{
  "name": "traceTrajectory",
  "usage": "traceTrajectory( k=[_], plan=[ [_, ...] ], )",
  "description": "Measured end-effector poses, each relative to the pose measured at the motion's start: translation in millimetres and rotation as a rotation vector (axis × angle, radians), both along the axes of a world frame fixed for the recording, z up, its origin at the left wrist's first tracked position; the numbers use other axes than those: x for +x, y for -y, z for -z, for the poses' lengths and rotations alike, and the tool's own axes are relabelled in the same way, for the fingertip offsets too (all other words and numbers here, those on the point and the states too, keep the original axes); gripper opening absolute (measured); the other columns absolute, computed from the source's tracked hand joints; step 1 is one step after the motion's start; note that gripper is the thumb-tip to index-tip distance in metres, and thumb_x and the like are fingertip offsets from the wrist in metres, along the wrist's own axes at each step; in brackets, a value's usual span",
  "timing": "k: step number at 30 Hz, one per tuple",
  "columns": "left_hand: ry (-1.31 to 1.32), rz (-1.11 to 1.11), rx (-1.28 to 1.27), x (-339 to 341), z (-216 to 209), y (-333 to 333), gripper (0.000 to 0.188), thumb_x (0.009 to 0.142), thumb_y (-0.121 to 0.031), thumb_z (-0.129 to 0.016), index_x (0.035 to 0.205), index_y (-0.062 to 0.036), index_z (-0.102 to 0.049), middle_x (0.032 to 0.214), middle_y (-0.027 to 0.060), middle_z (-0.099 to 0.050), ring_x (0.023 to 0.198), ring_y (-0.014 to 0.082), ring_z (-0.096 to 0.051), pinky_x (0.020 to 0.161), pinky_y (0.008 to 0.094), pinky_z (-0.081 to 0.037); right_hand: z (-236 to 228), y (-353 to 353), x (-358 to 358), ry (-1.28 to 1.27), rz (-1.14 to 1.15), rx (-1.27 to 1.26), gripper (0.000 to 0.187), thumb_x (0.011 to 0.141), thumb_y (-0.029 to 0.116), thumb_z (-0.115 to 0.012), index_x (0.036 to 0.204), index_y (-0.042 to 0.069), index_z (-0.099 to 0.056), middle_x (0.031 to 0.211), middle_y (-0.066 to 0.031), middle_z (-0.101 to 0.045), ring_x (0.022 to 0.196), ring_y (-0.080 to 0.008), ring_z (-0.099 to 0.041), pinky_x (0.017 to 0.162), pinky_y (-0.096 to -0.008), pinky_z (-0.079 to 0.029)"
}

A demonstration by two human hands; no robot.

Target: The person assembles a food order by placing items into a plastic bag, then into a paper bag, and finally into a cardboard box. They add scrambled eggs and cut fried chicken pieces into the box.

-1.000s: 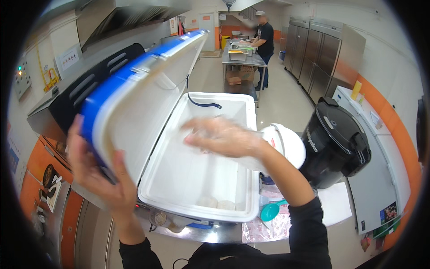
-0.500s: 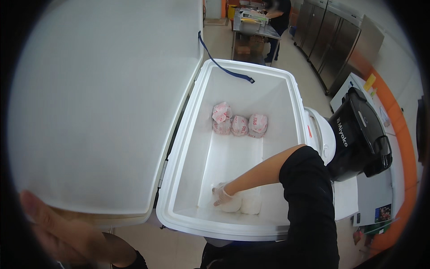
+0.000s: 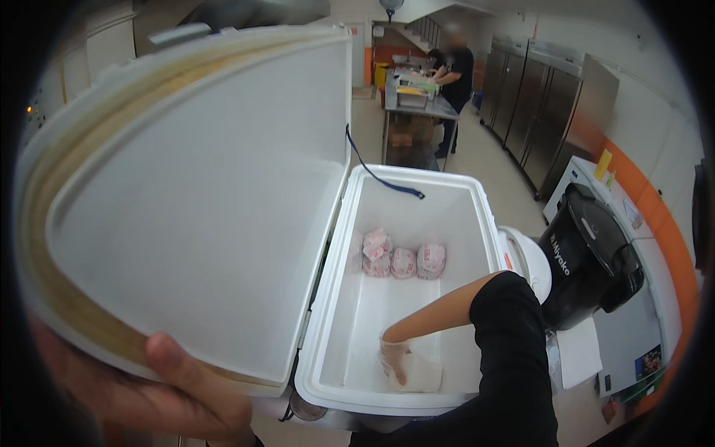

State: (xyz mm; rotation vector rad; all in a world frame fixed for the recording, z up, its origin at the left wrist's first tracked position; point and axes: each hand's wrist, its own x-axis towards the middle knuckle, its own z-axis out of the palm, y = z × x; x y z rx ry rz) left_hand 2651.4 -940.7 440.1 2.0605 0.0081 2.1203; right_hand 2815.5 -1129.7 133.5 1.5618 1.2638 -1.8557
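Observation:
At the lower left, my left hand (image 3: 195, 395) grips the edge of the raised white lid (image 3: 201, 194), its thumb on the inner side and its fingers hidden behind. My right arm reaches down into the white cooler box (image 3: 402, 406). Inside it, my right hand (image 3: 393, 359), in a clear thin glove, is closed against a pale white bundle (image 3: 421, 375) at the near end of the floor; its fingertips are partly hidden. Toward the far end sit several round bundles in white paper with red print (image 3: 403, 262), one stacked on another at the left.
A blue strap (image 3: 387, 182) joins lid and box. Right of the box stands a black-lidded appliance (image 3: 588, 253) beside a white chest (image 3: 633, 335). Farther off, a person (image 3: 456, 82) works at a metal table (image 3: 421, 110), with steel refrigerators (image 3: 544, 104) along the right wall.
My view has tilted up, showing more of the lid and room. My left hand, blurred before, now holds the lid's edge. My right hand has shifted onto the white bundle.

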Motion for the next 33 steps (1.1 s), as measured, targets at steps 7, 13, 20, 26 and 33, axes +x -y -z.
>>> traceTrajectory(
  k=[7,13,20,26,33],
  plan=[
    [-0.092,0.180,0.084,16.5,-3.3,-3.5,0.063,0.095,-0.030,-0.039,0.149,-0.0106,-0.012,0.152,0.0183,-0.018,0.140,0.0327,-0.025,0.113,0.0482,-0.027,-15.1,49.3,1.9,0.091,0.238,-0.035,0.084,0.077,0.047,-0.072,0.144,0.011,-0.037,0.141,-0.0129,-0.045,0.126,-0.0273,-0.048,0.106,-0.0391,-0.039],
    [-0.150,0.108,0.103,6.0,-8.1,-2.0,0.062,0.095,-0.033,-0.038,0.149,-0.0124,-0.015,0.151,0.0210,-0.019,0.140,0.0356,-0.024,0.111,0.0508,-0.028,-35.5,70.7,19.6,0.188,0.400,-0.013,0.080,0.079,0.046,-0.070,0.143,0.011,-0.038,0.141,-0.0125,-0.045,0.126,-0.0263,-0.047,0.106,-0.0392,-0.039],
    [-0.129,0.195,0.110,7.2,-9.5,-1.6,0.059,0.096,-0.029,-0.036,0.149,-0.0118,-0.015,0.152,0.0208,-0.013,0.141,0.0342,-0.019,0.112,0.0495,-0.025,-63.4,109.0,35.9,0.304,0.601,0.012,0.077,0.081,0.045,-0.068,0.143,0.011,-0.039,0.141,-0.0120,-0.045,0.127,-0.0251,-0.047,0.107,-0.0393,-0.039],
    [-0.137,0.208,0.108,10.2,-6.3,-2.1,0.059,0.096,-0.029,-0.036,0.149,-0.0116,-0.015,0.152,0.0211,-0.013,0.140,0.0345,-0.021,0.112,0.0489,-0.025,-75.2,133.9,49.4,0.341,0.724,0.041,0.073,0.083,0.044,-0.067,0.143,0.011,-0.039,0.141,-0.0116,-0.045,0.127,-0.0241,-0.047,0.107,-0.0393,-0.039],
    [-0.159,0.196,0.147,5.1,-11.2,-4.4,0.059,0.096,-0.027,-0.036,0.148,-0.0085,-0.015,0.152,0.0232,-0.014,0.139,0.0367,-0.022,0.111,0.0484,-0.023,-83.6,152.5,56.1,0.362,0.836,0.049,0.070,0.085,0.043,-0.065,0.142,0.012,-0.040,0.141,-0.0111,-0.045,0.127,-0.0229,-0.046,0.107,-0.0394,-0.039]
  ],
)
